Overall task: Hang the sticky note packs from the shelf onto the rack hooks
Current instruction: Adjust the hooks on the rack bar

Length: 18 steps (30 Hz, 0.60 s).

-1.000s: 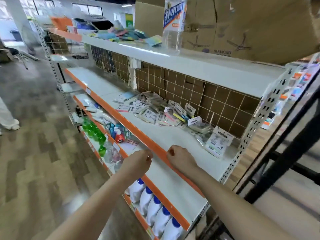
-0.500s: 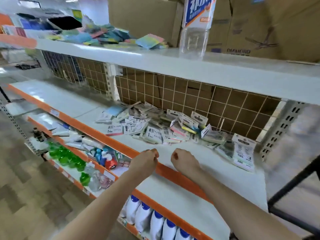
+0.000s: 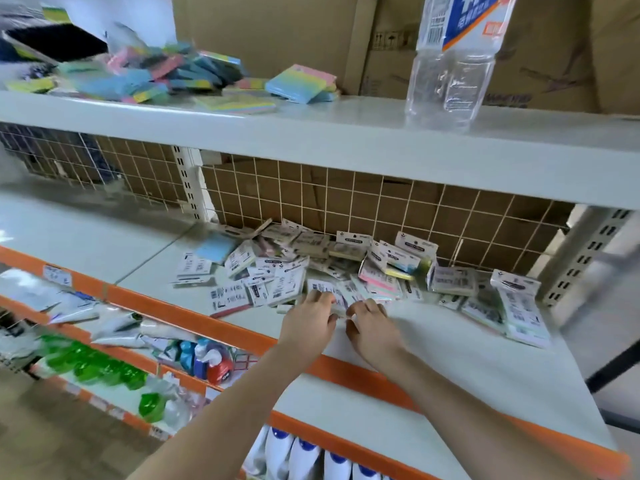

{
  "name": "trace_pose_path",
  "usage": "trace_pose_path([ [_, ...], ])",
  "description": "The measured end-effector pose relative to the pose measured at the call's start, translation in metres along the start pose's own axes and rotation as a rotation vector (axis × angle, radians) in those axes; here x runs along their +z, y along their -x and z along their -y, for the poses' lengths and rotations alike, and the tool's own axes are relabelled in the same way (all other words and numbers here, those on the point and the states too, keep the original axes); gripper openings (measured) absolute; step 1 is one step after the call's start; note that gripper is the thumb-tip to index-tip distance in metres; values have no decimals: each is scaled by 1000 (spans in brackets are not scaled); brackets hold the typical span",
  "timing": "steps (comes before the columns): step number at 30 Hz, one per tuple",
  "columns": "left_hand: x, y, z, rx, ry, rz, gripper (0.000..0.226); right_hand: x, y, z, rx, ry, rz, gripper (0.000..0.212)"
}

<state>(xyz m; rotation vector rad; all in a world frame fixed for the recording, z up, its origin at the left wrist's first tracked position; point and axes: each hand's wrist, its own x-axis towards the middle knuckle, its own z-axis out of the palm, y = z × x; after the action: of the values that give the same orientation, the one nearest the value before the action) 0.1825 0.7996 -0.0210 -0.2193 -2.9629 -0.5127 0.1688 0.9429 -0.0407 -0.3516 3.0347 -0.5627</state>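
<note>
Several sticky note packs (image 3: 377, 271) with white header cards lie in a loose pile on the middle white shelf (image 3: 467, 368), against a wire grid back panel (image 3: 346, 202). My left hand (image 3: 308, 327) reaches over the shelf's orange front edge, fingers on top of a pack (image 3: 341, 303) at the near side of the pile and thumb under its edge. My right hand (image 3: 372, 329) is just to the right, fingers curled at the same pack's other side; its hold is blurred. No rack hooks are in view.
Loose coloured sticky pads (image 3: 301, 83) and a clear plastic bottle (image 3: 450, 64) stand on the upper shelf, with cardboard boxes (image 3: 277, 29) behind. Green bottles (image 3: 97, 368) and white bottles with blue caps (image 3: 304, 455) fill the lower shelves. A black frame (image 3: 613, 372) is at right.
The view has closed in on the shelf. Both hands, held as fists at the orange edge before, have moved forward onto the near side of the pack pile.
</note>
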Motion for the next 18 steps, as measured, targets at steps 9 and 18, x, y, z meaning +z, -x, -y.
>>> trace_pose_path([
  [9, 32, -30, 18, 68, -363, 59, 50, 26, -33, -3, -42, 177, 5, 58],
  [18, 38, -26, 28, 192, -392, -240, 24, 36, -35, 0, -12, 247, -79, 49],
])
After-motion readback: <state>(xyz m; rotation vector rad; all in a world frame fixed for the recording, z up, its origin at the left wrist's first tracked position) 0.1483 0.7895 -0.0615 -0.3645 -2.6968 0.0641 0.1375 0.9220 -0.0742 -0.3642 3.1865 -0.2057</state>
